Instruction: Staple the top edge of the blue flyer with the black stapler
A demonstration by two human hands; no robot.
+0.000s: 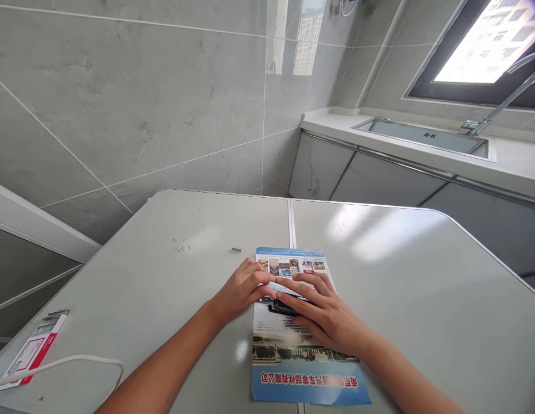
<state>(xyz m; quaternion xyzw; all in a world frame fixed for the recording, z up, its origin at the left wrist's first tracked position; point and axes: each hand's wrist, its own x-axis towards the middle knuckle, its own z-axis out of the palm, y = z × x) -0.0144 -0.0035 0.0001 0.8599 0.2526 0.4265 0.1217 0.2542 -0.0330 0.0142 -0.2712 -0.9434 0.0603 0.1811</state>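
Note:
A printed leaflet point(293, 356) with photos and a blue band lies lengthwise on the pale grey table point(164, 276), near its front middle. Both hands rest on the leaflet's middle. My left hand point(243, 290) has its fingers bent, the tips pressing down on a small black object point(281, 309) that lies across the paper. My right hand point(321, 313) lies flat with fingers stretched over the same black object, partly covering it. What the black object is cannot be made out.
A small metal piece point(236, 249) and tiny specks point(181, 246) lie beyond the leaflet. A red-and-white card point(32, 351) and a white cable point(69, 363) sit at the front left corner. A counter with sink point(422, 136) and tap point(502, 103) stands at the right.

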